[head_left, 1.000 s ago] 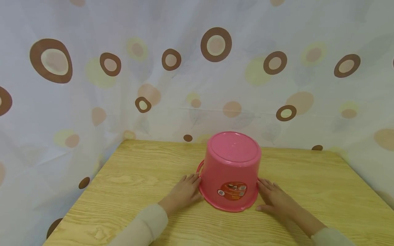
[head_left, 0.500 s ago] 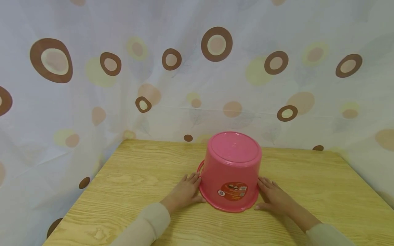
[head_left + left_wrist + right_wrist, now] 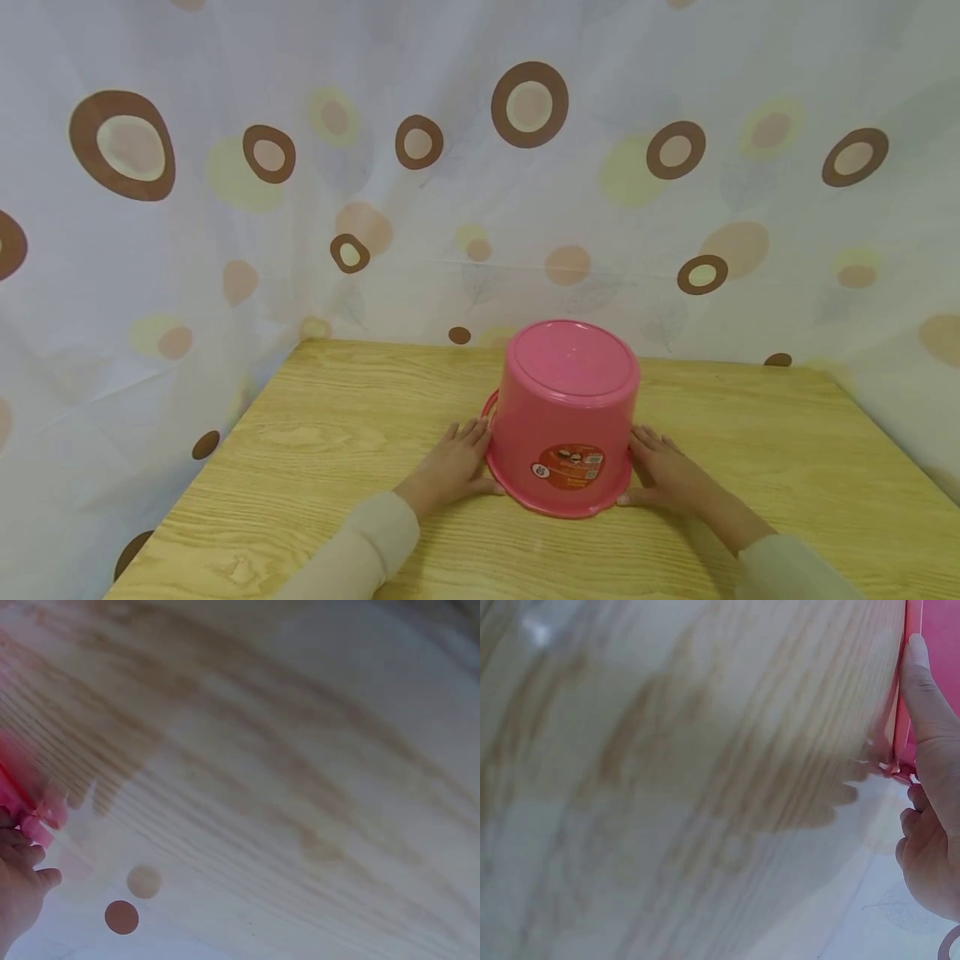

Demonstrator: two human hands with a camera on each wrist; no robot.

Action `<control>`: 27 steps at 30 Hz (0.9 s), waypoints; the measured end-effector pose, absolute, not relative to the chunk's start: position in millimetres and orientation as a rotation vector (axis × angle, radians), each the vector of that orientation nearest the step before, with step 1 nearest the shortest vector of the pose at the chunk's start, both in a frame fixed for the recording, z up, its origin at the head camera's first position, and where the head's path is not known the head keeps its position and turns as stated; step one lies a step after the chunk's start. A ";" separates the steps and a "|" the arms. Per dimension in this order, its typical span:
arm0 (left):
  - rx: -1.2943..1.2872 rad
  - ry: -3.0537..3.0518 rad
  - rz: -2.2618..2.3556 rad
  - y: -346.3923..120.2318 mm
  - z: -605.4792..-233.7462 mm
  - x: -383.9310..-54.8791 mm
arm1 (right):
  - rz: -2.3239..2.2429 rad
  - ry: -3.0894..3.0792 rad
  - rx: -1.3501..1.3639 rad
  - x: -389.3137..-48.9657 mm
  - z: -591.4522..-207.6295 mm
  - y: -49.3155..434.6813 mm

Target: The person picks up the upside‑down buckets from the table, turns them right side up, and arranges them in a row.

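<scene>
A pink plastic bucket [image 3: 572,421] stands upside down on the wooden table [image 3: 352,417], its round base facing up and an orange label on the near side. Its handle [image 3: 489,402] shows at the left, by the rim. My left hand [image 3: 453,467] holds the bucket's left side low down, thumb by the front of the rim. On the opposite side my right hand [image 3: 667,475] holds it likewise. In the right wrist view the thumb [image 3: 922,690] lies along the rim, and the other fingers sit by the handle joint. Only part of the left hand [image 3: 19,881] shows in its wrist view.
A pale curtain [image 3: 420,200] printed with brown rings and leaves hangs behind the table and along both sides. The table's left edge [image 3: 217,454] runs close to the curtain.
Both thumbs have moved in to the bucket's rim, the right one from a small gap. The bucket has stayed in nearly the same place; the view has shifted slightly.
</scene>
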State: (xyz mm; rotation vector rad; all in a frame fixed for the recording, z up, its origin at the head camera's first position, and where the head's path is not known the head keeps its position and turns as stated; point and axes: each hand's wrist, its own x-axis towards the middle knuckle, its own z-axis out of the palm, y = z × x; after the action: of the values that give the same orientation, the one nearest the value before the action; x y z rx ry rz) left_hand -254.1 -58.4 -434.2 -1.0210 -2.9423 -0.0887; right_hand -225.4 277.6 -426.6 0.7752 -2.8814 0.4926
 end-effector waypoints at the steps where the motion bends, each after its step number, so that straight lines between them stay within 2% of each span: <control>1: -1.020 -2.942 -0.085 -58.0 -433.9 -254.1 | 0.504 -2.886 0.772 -225.6 -426.9 277.8; 17: -1.013 -2.959 -0.084 -53.6 -432.8 -252.5 | 0.507 -2.882 0.773 -224.2 -425.1 275.3; 27: -0.962 -2.929 0.075 -49.4 -431.1 -249.3 | 0.385 -2.847 0.785 -227.6 -427.4 274.4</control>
State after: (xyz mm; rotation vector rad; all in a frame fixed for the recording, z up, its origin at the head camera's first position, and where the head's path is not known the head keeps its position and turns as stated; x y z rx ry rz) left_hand -249.3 -49.4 -431.1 -0.9618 -2.9289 0.0752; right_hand -227.6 274.4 -427.4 0.7853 -2.8474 0.3849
